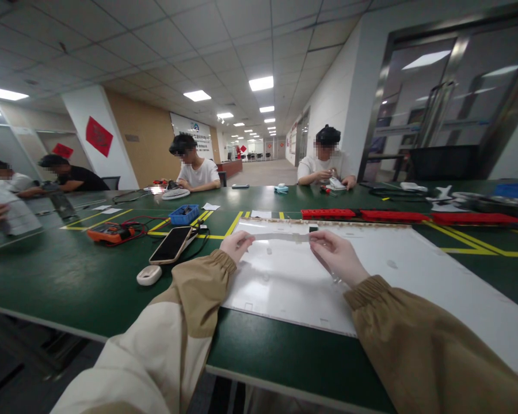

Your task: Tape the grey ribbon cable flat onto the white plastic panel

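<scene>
A thin, pale translucent strip (278, 236) is stretched between my hands, above a large white panel (285, 287). My left hand (236, 246) pinches its left end. At the other end, my right hand (334, 256) has its fingers closed on the strip, beside a small dark green piece (313, 229). Something clear and shiny shows under my right palm, too indistinct to name. The panel lies flat on the green table (285, 356); its far edge is rough and brownish.
Left of the panel lie a phone (171, 245), a white oval case (149, 275), an orange multimeter (111, 232) with leads, and a blue bin (184, 214). Red strips (392, 216) line the panel's far side. Co-workers sit across and to the left.
</scene>
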Available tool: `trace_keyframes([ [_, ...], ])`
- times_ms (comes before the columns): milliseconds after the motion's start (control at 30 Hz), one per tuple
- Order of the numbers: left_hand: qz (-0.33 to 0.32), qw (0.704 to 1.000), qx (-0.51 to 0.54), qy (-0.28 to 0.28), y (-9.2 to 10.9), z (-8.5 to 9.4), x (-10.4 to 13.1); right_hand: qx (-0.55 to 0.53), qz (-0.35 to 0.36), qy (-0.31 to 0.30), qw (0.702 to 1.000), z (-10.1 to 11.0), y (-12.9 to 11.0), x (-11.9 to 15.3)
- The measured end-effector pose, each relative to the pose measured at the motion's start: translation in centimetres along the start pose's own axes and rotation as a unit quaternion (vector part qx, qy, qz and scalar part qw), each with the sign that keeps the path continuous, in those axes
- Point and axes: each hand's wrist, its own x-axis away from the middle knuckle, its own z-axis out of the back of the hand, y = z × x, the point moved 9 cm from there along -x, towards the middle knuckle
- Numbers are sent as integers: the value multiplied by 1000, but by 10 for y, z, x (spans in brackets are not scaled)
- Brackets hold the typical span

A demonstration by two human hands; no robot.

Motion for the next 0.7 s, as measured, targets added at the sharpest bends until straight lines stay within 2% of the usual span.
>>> trace_keyframes([
  [67,9,1000,3,9,-2,1,0,60,22,4,998,3,-5,0],
  [167,13,1000,6,5,-2,-2,0,111,13,20,994,7,-2,0],
  [267,9,1000,12,-9,1,-6,2,110,9,36,993,10,2,0],
  [333,4,1000,14,-15,4,-7,3,98,30,49,994,12,-2,0],
  [433,-14,1000,13,-18,6,-7,3,110,125,83,983,16,-22,5],
  [567,-57,998,18,-30,10,-10,3,173,291,94,936,12,-57,22],
  [700,-97,994,31,-37,15,-13,3,198,336,103,915,11,-67,29],
])
